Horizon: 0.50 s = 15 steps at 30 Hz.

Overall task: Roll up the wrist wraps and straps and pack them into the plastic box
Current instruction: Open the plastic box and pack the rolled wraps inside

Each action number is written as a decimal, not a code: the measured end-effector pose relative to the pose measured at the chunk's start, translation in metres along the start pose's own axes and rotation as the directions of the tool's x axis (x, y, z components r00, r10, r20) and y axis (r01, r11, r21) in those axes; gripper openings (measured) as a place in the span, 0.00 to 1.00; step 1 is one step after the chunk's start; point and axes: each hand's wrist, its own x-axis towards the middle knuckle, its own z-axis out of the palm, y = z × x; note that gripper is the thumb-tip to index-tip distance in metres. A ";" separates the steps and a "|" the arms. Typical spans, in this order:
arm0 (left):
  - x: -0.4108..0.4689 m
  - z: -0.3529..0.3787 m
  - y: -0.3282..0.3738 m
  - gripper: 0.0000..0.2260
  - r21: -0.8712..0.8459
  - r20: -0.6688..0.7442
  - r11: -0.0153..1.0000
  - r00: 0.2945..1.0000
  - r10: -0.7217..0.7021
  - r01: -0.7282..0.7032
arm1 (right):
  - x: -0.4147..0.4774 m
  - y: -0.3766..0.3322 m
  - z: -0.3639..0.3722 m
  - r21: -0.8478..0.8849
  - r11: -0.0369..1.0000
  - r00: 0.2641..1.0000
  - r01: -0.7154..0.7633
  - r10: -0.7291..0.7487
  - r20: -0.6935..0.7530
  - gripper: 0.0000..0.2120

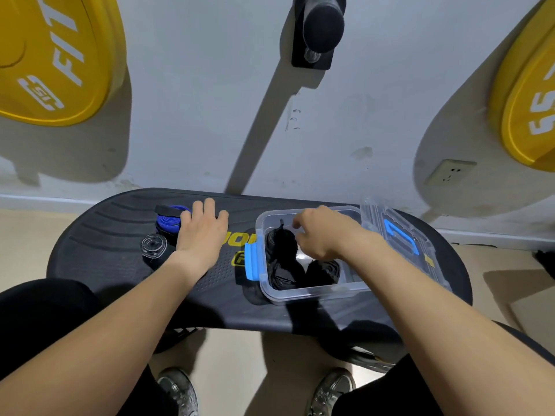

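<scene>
Wrist wraps [322, 273], rolled black, sit packed at the near end of the plastic box [315, 291] on the step board [105, 256]. Right hand [322, 235] curls its fingers inside, likely seating another; whether it pinches anything I cannot tell. Left hand [201, 232] rests flat-fingered against the blue roll [168, 222], probably next, beside a black roll [154, 245].
</scene>
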 end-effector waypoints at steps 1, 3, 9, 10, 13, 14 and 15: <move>0.000 0.000 0.002 0.32 0.035 0.007 0.999 1.000 0.011 -0.011 | 0.000 0.002 -0.002 0.016 1.000 1.000 -0.003 0.003 -0.015 0.18; -0.003 -0.001 0.004 0.29 0.076 0.019 0.997 1.000 0.020 -0.021 | -0.001 0.007 -0.008 0.061 0.998 0.999 -0.012 0.015 -0.041 0.20; -0.009 -0.052 0.008 0.24 -0.239 -0.171 0.962 0.969 -0.176 0.133 | -0.017 0.039 -0.024 0.273 0.960 0.873 -0.070 0.191 -0.448 0.14; -0.011 -0.063 0.011 0.23 -0.392 -0.244 0.917 0.954 -0.175 0.069 | -0.022 0.045 -0.023 0.284 0.951 0.846 -0.119 0.247 -0.472 0.14; -0.022 -0.099 0.033 0.24 -0.663 -0.432 0.683 0.902 -0.016 -0.306 | -0.033 0.063 -0.010 0.215 0.919 0.878 -0.331 0.383 -0.287 0.23; -0.027 -0.109 0.044 0.25 -0.669 -0.476 0.624 0.877 0.058 -0.404 | -0.037 0.068 -0.003 0.196 0.911 0.893 -0.364 0.401 -0.205 0.26; -0.031 -0.117 0.054 0.24 -0.658 -0.505 0.580 0.853 0.132 -0.480 | -0.039 0.074 0.002 0.192 0.907 0.903 -0.374 0.403 -0.145 0.28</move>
